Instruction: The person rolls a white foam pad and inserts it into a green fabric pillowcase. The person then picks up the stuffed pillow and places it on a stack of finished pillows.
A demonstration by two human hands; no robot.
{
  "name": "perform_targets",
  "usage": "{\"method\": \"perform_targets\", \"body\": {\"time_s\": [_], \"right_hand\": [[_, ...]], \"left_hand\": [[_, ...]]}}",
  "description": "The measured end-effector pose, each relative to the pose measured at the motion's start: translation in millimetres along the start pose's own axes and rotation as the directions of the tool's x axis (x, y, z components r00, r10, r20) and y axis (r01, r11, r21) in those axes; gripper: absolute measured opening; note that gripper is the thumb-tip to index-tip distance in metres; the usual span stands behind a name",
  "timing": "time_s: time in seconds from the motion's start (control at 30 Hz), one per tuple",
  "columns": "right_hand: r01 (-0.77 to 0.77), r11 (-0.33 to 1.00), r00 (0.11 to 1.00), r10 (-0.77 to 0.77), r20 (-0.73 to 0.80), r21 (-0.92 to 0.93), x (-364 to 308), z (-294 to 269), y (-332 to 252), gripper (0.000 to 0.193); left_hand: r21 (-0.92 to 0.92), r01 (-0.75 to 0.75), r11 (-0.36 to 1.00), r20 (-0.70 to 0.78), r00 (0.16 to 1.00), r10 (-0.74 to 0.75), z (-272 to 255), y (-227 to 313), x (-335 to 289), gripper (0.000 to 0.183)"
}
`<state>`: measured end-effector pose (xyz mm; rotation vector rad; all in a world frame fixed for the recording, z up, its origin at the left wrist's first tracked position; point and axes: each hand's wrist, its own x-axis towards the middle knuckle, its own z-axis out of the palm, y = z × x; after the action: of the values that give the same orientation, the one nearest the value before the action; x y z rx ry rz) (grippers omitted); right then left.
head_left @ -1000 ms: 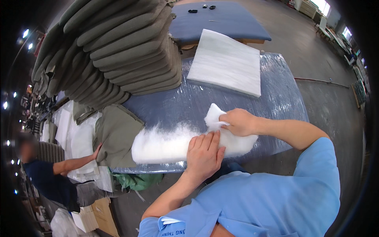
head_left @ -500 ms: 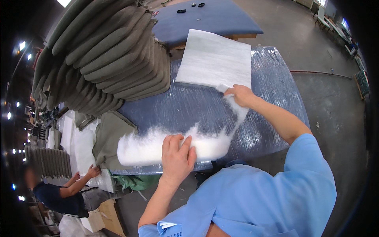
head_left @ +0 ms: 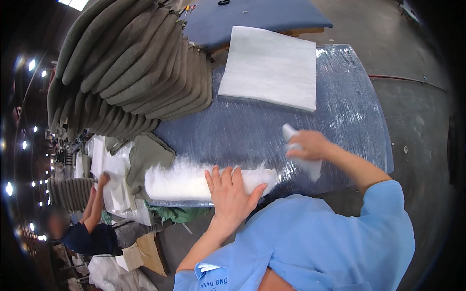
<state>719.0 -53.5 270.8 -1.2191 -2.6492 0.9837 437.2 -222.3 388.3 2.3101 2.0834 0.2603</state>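
My left hand lies spread over a long strip of fluffy white batting at the near edge of the table, pressing on its right half. The strip's far edge is ragged and wispy. To the right, my right hand is closed around a torn piece of batting, held clear of the long strip. One end of this piece pokes out above the fingers and the other hangs below, smeared by motion. Farther back rests a thick, square white batting sheet, with neither hand touching it.
The table has a shiny plastic-wrapped blue-grey top. A tall stack of grey-green cushions stands at its left, with loose grey-green fabric below. Behind is another blue table. At far left a person handles white material.
The piece in my right hand has come away from the long strip, and that hand has moved nearer. My left hand has slid right and spread its fingers.
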Motion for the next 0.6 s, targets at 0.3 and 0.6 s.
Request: {"method": "perform_targets", "body": {"time_s": [0.3, 0.6], "right_hand": [[0.395, 0.875, 0.919, -0.382, -0.101, 0.279, 22, 16, -108, 0.030], [-0.082, 0.961, 0.931, 0.168, -0.323, 0.265, 72, 96, 31, 0.028]], "left_hand": [[-0.031, -0.009, 0.999, 0.018, 1.000, 0.009, 3, 4, 14, 0.052], [-0.085, -0.008, 0.996, -0.003, 1.000, 0.008, -2, 6, 7, 0.042]]}}
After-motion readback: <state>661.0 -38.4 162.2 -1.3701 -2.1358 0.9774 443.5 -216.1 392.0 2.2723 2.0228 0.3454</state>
